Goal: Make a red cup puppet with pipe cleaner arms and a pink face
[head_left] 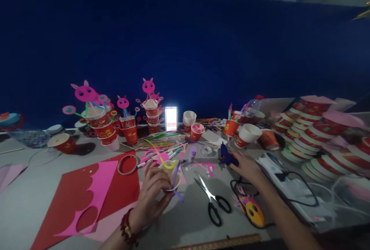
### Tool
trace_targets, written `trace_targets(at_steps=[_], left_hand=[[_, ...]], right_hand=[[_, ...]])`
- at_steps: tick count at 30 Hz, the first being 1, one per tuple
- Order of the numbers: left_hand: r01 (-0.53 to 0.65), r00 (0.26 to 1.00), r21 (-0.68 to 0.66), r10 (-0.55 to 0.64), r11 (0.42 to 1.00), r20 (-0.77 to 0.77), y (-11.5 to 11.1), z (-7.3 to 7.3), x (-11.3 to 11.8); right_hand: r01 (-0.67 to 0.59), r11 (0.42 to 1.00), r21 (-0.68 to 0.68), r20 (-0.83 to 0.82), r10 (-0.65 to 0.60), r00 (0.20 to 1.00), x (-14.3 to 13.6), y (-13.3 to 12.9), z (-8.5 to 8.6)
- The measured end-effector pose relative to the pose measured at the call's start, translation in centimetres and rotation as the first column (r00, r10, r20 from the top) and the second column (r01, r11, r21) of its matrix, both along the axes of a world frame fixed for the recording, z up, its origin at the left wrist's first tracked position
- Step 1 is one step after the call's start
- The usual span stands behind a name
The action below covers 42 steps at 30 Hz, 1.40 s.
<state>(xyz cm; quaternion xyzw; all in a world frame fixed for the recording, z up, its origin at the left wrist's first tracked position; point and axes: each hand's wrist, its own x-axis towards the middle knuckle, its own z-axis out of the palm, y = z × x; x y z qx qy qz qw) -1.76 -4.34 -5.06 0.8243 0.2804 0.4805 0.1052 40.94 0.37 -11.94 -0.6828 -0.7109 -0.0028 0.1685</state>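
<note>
My left hand (pixel 154 188) is wrapped round a paper cup (pixel 168 172), its open mouth tipped toward me. A yellow pipe cleaner (pixel 158 153) and a purple pipe cleaner (pixel 176 175) stick out of the cup. Over to the right, my right hand (pixel 245 167) has its fingers on a dark blue glue gun (pixel 227 156), whose nozzle points away to the left. The fingertips are partly hidden behind the gun's body. Between my hands lie black-handled scissors (pixel 212 200), blades open. A yellow paper face (pixel 253 212) rests below my right wrist.
Red card (pixel 62 203) with pink cut paper (pixel 101 177) covers the left. Finished cup figures (pixel 105 128) stand at the back. Stacked cups (pixel 315 146) and a power strip (pixel 289 188) occupy the right. A purple glue stick (pixel 192 153) and tape roll (pixel 206 150) sit mid-table.
</note>
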Motion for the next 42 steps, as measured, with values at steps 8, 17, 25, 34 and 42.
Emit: trace_targets(at_steps=[8, 17, 25, 34, 42], left_hand=[[-0.036, 0.998, 0.001, 0.036, 0.999, 0.045, 0.1, 0.1, 0.3], [-0.062, 0.998, 0.054, 0.06, 0.997, 0.032, -0.4, 0.5, 0.5], [-0.044, 0.999, 0.056, 0.043, 0.997, 0.015, -0.5, 0.7, 0.1], [-0.041, 0.999, 0.071, 0.041, 0.997, 0.015, -0.4, 0.2, -0.2], [-0.074, 0.997, 0.137, 0.07, 0.988, 0.037, -0.3, 0.5, -0.1]], right_hand=[[-0.105, 0.991, 0.083, 0.079, 0.099, 0.992, -4.0, -1.9, 4.3], [-0.619, 0.729, 0.292, -0.257, 0.683, 0.683, -20.6, -7.2, 10.2], [-0.636, 0.665, 0.391, -0.321, 0.746, 0.584, -21.2, -5.4, 9.9], [-0.656, 0.644, 0.393, -0.334, 0.765, 0.551, -22.0, -5.5, 11.6], [-0.593, 0.701, 0.397, -0.408, 0.713, 0.57, -22.1, -5.8, 10.4]])
